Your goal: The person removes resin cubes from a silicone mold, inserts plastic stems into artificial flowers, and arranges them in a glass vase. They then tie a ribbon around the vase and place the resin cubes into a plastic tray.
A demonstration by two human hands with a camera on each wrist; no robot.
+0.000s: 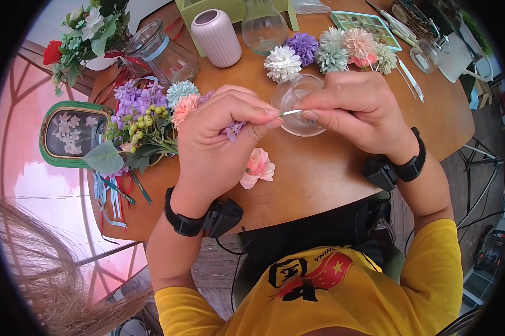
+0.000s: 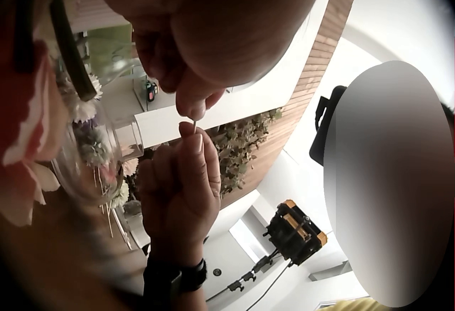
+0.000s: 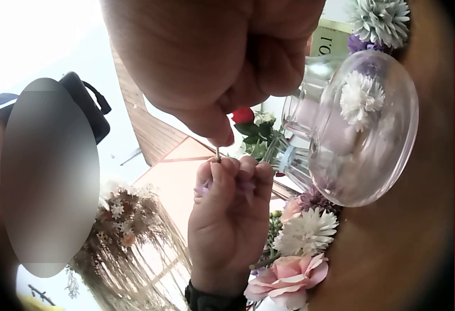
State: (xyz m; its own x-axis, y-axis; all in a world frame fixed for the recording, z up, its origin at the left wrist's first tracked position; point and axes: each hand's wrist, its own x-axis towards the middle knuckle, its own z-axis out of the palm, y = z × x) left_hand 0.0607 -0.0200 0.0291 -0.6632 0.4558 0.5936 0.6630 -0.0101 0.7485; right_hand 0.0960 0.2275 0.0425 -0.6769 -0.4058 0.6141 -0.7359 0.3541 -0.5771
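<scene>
Both hands meet above the table, fingertips nearly touching. My left hand [image 1: 221, 126] holds a small purple flower [image 1: 233, 130], whose petals [image 3: 247, 189] poke out around its fingers in the right wrist view. From its thumb and forefinger a short greenish end meets a thin white stick [image 1: 291, 112]. My right hand [image 1: 356, 109] pinches the other end of that stick between thumb and forefinger. Below the fingers stands a clear glass cup [image 1: 306, 127]. A pink flower head [image 1: 258, 168] lies on the table beside the left hand.
Purple blooms and green berries [image 1: 143, 123] lie at the left, near a green-framed picture [image 1: 46, 134]. Behind stand a glass pitcher [image 1: 179, 67], a pink ribbed vase [image 1: 218, 42] and a clear vase [image 1: 263, 36]. Several pompom flowers [image 1: 331, 56] lie at the back right.
</scene>
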